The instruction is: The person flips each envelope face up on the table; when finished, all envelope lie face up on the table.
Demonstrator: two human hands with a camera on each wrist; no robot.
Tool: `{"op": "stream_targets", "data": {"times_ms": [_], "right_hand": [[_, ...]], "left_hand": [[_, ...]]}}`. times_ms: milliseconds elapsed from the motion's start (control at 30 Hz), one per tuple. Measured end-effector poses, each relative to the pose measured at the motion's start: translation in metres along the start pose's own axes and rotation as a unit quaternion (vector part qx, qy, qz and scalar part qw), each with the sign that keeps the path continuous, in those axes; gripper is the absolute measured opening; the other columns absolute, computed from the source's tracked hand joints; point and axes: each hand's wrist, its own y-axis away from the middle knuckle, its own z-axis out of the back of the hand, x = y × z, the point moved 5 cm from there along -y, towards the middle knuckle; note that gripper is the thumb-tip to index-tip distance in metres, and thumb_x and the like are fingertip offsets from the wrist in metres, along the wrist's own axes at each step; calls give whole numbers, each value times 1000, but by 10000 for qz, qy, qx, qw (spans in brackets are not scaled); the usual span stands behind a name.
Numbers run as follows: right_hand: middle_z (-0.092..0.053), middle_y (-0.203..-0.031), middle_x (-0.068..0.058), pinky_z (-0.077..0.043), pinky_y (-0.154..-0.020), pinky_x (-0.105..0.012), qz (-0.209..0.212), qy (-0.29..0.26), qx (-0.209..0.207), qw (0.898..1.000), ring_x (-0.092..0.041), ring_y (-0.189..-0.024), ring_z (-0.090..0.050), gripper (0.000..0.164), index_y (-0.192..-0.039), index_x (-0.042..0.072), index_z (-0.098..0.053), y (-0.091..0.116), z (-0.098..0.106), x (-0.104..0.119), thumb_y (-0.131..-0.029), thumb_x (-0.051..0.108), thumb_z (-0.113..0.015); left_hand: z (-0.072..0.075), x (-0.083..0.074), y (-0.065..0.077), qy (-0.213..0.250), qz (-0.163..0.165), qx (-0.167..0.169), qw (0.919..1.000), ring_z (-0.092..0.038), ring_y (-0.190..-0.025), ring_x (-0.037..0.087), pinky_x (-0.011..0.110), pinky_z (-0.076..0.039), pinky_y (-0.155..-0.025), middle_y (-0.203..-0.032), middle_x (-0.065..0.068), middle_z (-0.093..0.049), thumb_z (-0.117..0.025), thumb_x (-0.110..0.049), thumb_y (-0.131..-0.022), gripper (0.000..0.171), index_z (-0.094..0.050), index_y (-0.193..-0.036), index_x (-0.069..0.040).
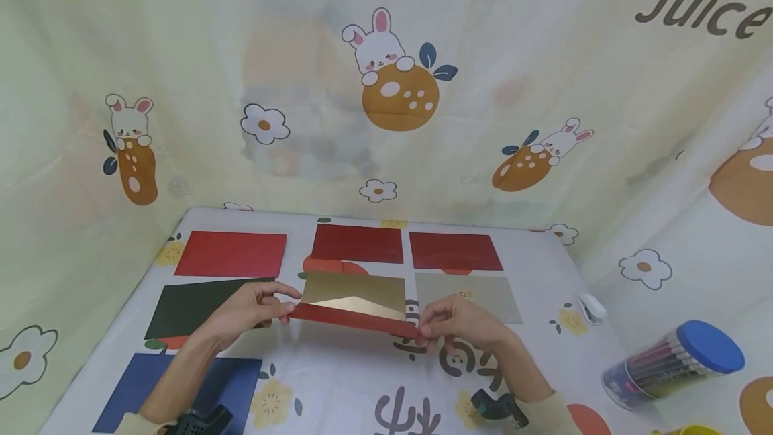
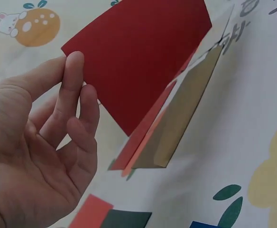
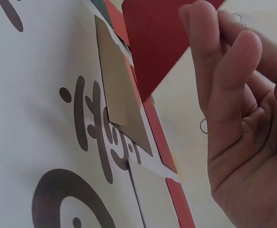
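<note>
A stiff red sheet (image 1: 356, 320) is held up between both hands over the table, tilted so that it looks like a narrow strip in the head view. My left hand (image 1: 250, 311) pinches its left end between thumb and fingers. At the other end my right hand (image 1: 461, 323) pinches a corner. The left wrist view shows the broad red face (image 2: 138, 52) with fingertips at its edge. Just beyond and below it lies a gold sheet (image 1: 353, 285) with a paler wedge across it. A dark green sheet (image 1: 193, 304) is behind my left wrist.
Three red sheets (image 1: 356, 244) lie along the back. A pale grey sheet (image 1: 501, 297) is at the right, a blue sheet (image 1: 129, 388) under my left forearm. Toward the right edge stand a blue-lidded clear tub (image 1: 670, 364) of pens and a small white object (image 1: 592, 309).
</note>
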Motion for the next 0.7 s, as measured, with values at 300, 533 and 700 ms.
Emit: {"op": "stream_targets", "data": {"times_ms": [300, 533, 700], "right_hand": [[-72, -89, -21, -56, -55, -28, -332, -240, -288, 9987, -54, -84, -64, 43, -127, 5, -53, -4, 0, -3, -92, 17, -74], [-72, -95, -20, -58, -57, -32, -400, -183, -594, 9973, -50, -85, -64, 85, -158, 23, -27, -6, 2, -8, -90, 18, -77], [-72, -94, -19, -58, -57, -32, -303, -220, -495, 9981, -45, -79, -64, 90, -159, 26, -21, -9, 0, -12, -89, 17, -77]], "left_hand": [[0, 5, 0, 199, -153, 306, 9992, -60, -74, 27, 37, -47, -67, -77, 22, -66, -77, -23, -90, 81, -32, -157, -17], [-5, 13, -2, 550, -188, 980, 9935, -59, -75, 19, 34, -49, -70, -86, 8, -68, -74, -13, -92, 96, -9, -162, -14], [-10, 20, -4, 553, -153, 1190, 9912, -66, -79, 20, 35, -51, -73, -99, 12, -73, -76, -12, -89, 102, -6, -163, -18]]}}
